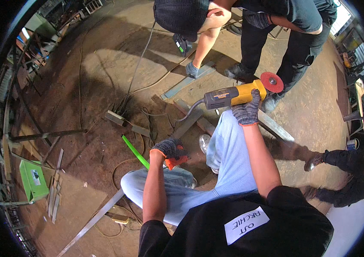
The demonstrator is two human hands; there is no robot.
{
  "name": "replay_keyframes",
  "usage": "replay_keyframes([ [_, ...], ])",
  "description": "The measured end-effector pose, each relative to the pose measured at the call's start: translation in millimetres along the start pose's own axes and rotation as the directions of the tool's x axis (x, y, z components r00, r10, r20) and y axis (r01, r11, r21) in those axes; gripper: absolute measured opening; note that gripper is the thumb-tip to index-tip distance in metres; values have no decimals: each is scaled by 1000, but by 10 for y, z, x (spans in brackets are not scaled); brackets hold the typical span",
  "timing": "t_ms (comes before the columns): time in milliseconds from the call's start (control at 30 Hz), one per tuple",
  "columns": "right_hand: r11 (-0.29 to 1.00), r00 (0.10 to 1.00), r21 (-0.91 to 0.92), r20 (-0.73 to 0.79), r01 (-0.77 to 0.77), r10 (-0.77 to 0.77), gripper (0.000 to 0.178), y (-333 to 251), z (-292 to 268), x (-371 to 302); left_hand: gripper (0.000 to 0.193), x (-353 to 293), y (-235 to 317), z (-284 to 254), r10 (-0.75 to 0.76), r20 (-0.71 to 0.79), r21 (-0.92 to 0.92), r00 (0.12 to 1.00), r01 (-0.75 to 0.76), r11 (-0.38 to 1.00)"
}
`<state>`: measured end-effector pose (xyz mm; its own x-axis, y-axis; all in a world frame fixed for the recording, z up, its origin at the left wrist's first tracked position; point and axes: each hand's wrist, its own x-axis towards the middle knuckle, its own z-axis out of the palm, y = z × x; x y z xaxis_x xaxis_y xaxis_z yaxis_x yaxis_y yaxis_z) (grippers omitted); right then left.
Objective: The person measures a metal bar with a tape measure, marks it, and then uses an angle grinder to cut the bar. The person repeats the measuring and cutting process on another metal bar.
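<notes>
Head view: both hands gloved.
Right hand (247,112): fingers wrapped around the yellow-and-black angle grinder (243,92), raised just beside the right knee (228,123).
Left hand (168,149): fingers curled over an orange piece (175,162); cannot tell how tightly.
Green box (28,184): at far left, contents unclear.

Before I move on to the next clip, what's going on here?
The camera wearer's gloved right hand has its grip around a yellow-and-black angle grinder by the raised right knee, its red disc facing up. The gloved left hand is near a bright green strip; whether it holds anything is unclear. In front, a co-worker bends down, one gloved hand at a metal bar on the floor.
</notes>
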<state>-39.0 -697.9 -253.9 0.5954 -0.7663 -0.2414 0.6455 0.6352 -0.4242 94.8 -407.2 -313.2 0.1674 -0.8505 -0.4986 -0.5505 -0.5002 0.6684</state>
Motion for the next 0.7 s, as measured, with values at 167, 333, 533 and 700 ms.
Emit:
replay_keyframes([
  [167,998,999,49,-12,-33,33,55,16,105,-65,33,37,-83,32,-4,22,-44,1000,5,999],
  [333,997,999,61,20,-48,47,55,-14,74,-68,38,101,-143,117,-49,-52,155,997,57,986],
  [533,998,998,45,55,-37,35,55,-5,54,-57,42,94,-167,139,-104,-37,104,994,108,989],
  [700,998,999,37,33,-43,42,56,-1,77,-60,41,-25,54,13,-46,-34,125,998,49,991],
])
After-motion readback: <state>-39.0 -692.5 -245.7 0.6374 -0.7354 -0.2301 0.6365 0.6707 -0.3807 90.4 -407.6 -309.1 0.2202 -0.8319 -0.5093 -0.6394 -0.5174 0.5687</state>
